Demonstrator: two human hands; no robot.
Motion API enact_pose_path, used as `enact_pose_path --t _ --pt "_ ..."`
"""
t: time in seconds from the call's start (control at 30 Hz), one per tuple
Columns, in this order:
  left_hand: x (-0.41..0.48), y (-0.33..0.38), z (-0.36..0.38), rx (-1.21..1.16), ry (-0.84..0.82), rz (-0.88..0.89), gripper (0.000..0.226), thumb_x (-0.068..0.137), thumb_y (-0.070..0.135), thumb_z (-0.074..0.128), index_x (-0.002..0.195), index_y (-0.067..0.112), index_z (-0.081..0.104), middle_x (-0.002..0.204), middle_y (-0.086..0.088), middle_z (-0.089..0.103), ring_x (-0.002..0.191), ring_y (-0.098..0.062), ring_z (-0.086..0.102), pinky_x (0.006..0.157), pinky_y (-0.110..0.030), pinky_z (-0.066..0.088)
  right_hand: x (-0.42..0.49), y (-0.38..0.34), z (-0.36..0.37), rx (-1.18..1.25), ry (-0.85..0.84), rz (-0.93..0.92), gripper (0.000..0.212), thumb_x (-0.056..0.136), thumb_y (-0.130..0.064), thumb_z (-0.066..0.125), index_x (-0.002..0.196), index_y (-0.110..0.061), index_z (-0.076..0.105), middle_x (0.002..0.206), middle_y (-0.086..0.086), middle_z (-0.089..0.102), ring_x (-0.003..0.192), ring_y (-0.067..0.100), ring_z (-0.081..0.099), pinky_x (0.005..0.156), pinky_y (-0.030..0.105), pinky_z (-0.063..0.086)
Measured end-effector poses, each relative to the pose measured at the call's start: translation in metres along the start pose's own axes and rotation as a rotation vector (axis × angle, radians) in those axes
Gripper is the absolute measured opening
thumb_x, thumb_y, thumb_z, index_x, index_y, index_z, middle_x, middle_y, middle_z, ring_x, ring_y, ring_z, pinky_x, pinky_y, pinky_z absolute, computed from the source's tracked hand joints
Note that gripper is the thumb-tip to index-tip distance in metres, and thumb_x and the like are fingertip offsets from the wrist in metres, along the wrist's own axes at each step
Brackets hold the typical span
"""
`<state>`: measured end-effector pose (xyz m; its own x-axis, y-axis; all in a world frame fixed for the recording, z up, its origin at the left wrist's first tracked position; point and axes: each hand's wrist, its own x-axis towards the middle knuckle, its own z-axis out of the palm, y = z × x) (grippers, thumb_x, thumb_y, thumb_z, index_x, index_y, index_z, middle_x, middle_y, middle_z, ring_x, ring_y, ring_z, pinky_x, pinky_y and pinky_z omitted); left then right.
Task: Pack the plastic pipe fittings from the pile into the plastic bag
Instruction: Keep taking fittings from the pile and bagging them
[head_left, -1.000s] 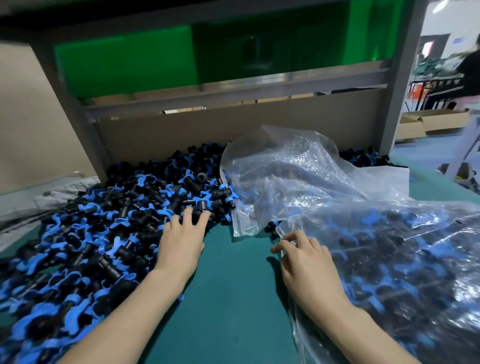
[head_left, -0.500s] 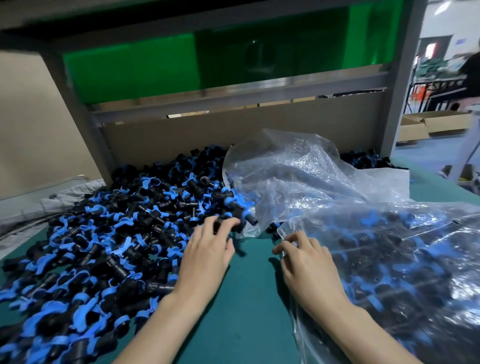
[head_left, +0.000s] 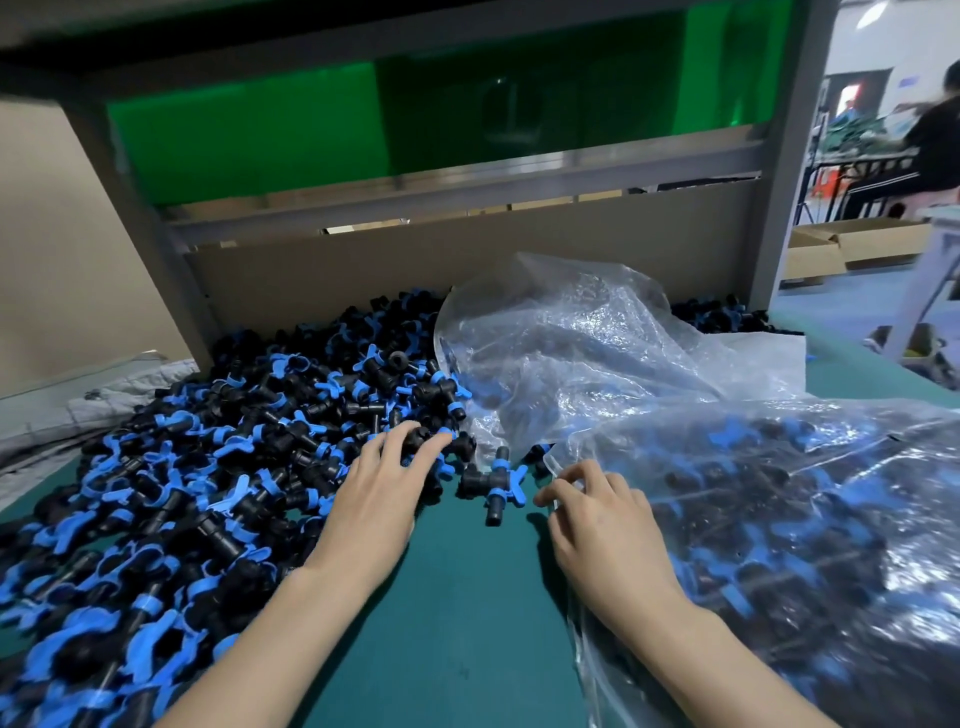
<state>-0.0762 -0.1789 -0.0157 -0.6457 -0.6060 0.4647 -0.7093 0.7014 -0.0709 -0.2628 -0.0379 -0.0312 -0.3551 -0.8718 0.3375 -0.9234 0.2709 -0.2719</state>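
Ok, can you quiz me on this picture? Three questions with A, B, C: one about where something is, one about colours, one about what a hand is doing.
1. Where is the T-shaped fitting lying apart from the pile?
A. On the table between the left hand and the right hand.
B. Inside a bag.
C. On the shelf.

2. What colours are the pile's fittings?
A. Red and white.
B. Black and blue.
C. Yellow and grey.

3. What is the left hand doing?
A. Waving in the air.
B. Reaching inside a bag.
C. Resting with spread fingers on the pile's edge.

Answers:
1 A: it lies on the table between them.
2 B: black bodies, blue parts.
3 C: its fingers lie on fittings.
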Motion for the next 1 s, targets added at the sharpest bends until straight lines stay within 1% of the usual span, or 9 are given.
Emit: enact_pose_path --t 0.07,0.13,0.2,0.27,0.4,0.5,0.63,0.83,1.0 --pt "-0.004 0.012 -0.012 -0.277 0.102 -0.059 0.076 0.096 0.004 0.049 0.150 0.048 0.017 0.155 0.006 0.025 0.102 -0.008 0.054 0.072 -0.032 0.050 0.000 0.000 0.000 0.004 0.001 0.000 0.031 0.101 -0.034 0.036 0.124 -0.035 0.058 0.123 -0.010 0.045 0.110 0.018 0.046 0.091 0.031 0.035" --pt "-0.006 0.030 -0.014 -0.660 0.196 -0.166 0.068 0.101 0.020 0.044 0.147 0.060 0.012 0.140 0.011 0.046 0.069 0.001 0.054 0.064 -0.038 0.050 0.000 0.000 0.000 0.000 -0.001 0.002 0.031 0.101 -0.035 0.036 0.124 -0.034 0.057 0.123 -0.010 0.045 0.109 0.018 0.047 0.092 0.031 0.036" --pt "-0.008 0.055 -0.012 -1.079 0.183 -0.290 0.063 0.102 0.023 0.047 0.145 0.057 0.017 0.114 0.001 0.066 0.073 -0.007 0.066 0.078 -0.039 0.054 0.000 -0.001 -0.001 -0.009 0.002 0.009 0.032 0.101 -0.036 0.036 0.125 -0.034 0.055 0.123 -0.010 0.046 0.110 0.018 0.047 0.091 0.032 0.037" --pt "-0.008 0.076 -0.003 -1.384 0.123 -0.385 0.047 0.101 0.016 0.052 0.138 0.040 0.033 0.115 0.006 0.070 0.090 -0.016 0.073 0.089 -0.036 0.054 0.000 -0.001 -0.001 -0.008 0.011 0.019 0.032 0.100 -0.035 0.036 0.127 -0.034 0.053 0.122 -0.010 0.048 0.109 0.019 0.048 0.089 0.032 0.037" --pt "-0.006 0.084 0.008 -1.737 0.039 -0.565 0.033 0.098 0.006 0.056 0.130 0.016 0.051 0.111 -0.004 0.074 0.091 -0.028 0.074 0.077 -0.033 0.061 0.000 -0.002 0.000 -0.024 0.012 0.030 0.030 0.099 -0.035 0.034 0.124 -0.030 0.050 0.119 -0.008 0.048 0.105 0.020 0.048 0.085 0.033 0.036" --pt "-0.005 0.078 0.008 -1.856 0.025 -0.641 0.023 0.098 0.011 0.057 0.120 0.016 0.061 0.106 -0.012 0.075 0.090 -0.031 0.073 0.071 -0.031 0.061 0.001 -0.002 0.001 -0.023 0.025 0.043 0.032 0.100 -0.036 0.032 0.126 -0.030 0.050 0.116 -0.008 0.049 0.104 0.020 0.049 0.086 0.034 0.037" --pt "-0.005 0.079 0.007 -1.838 0.005 -0.679 0.029 0.097 0.014 0.061 0.123 0.025 0.055 0.103 -0.011 0.076 0.085 -0.025 0.072 0.066 -0.026 0.058 0.000 -0.004 0.000 0.009 0.042 0.033 0.037 0.100 -0.042 0.032 0.133 -0.035 0.047 0.117 -0.008 0.053 0.104 0.022 0.051 0.086 0.035 0.038" --pt "-0.004 0.079 0.009 -1.879 0.039 -0.667 0.033 0.092 0.022 0.065 0.120 0.010 0.054 0.103 -0.011 0.074 0.085 -0.025 0.072 0.066 -0.028 0.059 0.000 -0.001 0.000 -0.021 0.035 0.016 0.034 0.102 -0.050 0.028 0.126 -0.036 0.049 0.115 -0.011 0.052 0.103 0.019 0.051 0.085 0.034 0.038" --pt "-0.002 0.074 0.012 -2.007 0.094 -0.741 0.025 0.105 0.025 0.044 0.119 0.008 0.055 0.100 -0.009 0.076 0.095 -0.026 0.073 0.070 -0.029 0.059 0.001 0.000 0.001 -0.002 0.047 0.018 0.032 0.103 -0.048 0.030 0.125 -0.032 0.047 0.117 -0.011 0.053 0.104 0.019 0.051 0.084 0.035 0.038"
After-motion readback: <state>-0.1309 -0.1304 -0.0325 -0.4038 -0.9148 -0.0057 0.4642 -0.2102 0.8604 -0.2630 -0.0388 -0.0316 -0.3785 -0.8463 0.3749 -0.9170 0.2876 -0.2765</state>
